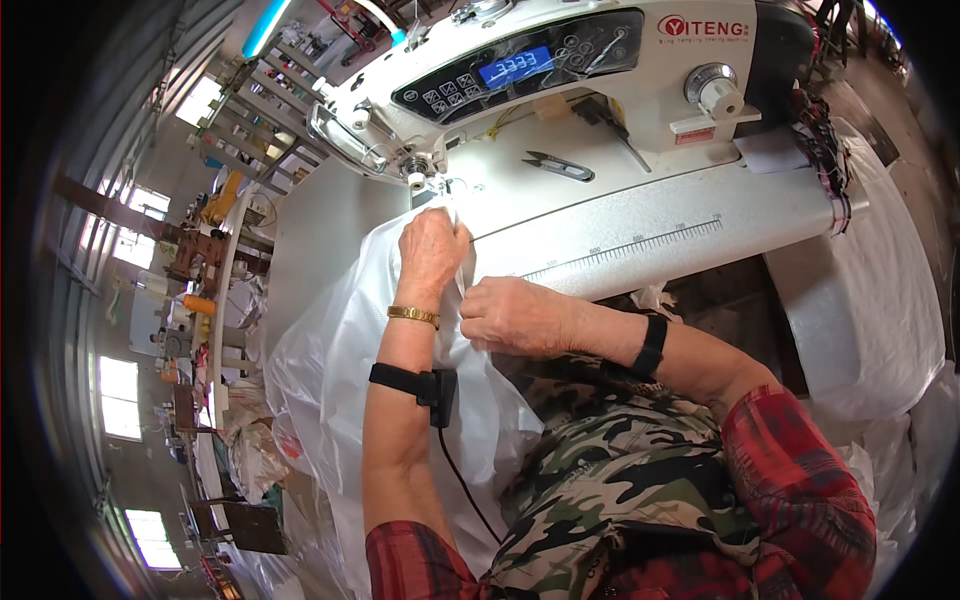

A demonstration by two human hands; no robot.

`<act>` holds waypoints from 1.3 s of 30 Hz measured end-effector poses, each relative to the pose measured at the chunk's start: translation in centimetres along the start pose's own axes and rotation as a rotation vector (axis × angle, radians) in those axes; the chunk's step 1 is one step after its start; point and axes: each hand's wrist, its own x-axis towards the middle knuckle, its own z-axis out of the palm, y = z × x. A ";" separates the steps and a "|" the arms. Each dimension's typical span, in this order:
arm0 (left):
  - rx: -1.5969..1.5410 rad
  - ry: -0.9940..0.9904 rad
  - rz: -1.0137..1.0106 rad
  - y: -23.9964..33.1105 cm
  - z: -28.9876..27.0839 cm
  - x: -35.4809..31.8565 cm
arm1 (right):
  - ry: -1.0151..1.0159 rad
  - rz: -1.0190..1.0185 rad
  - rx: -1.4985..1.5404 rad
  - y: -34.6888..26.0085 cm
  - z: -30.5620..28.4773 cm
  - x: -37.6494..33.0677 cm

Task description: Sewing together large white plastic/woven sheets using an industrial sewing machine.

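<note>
A sheet of thin, shiny white material (350,330) runs from the needle area of a white sewing machine (640,60) down over the table edge toward my lap. My left hand (432,250) is close in front of the presser foot (443,190), fingers bent and closed on the sheet's upper end. Lower and to the right, my right hand (515,315) is curled shut on the sheet's right edge, near the front edge of the machine bed. Both hands hide the parts of the material they grip.
Thread snips (558,166) lie on the machine bed under the arm, with a dark tool (612,128) farther back. A printed ruler (630,243) runs along the bed's front. More white material (860,300) hangs at the right. A cable (465,485) trails from my left forearm band.
</note>
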 end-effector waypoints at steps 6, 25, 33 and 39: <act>0.025 -0.018 0.001 -0.3 0.4 0.3 | 0.005 0.026 0.057 0.0 0.0 0.0; -1.063 -0.035 -0.280 -3.0 2.3 -1.9 | -0.143 0.609 -0.404 7.7 -4.0 5.0; -1.463 -0.076 -0.467 -3.1 2.5 -1.5 | -0.069 0.666 -0.337 11.4 -1.1 6.3; -1.488 -0.032 -0.507 -2.6 2.3 -1.6 | -0.035 0.517 -0.203 12.6 -1.5 5.5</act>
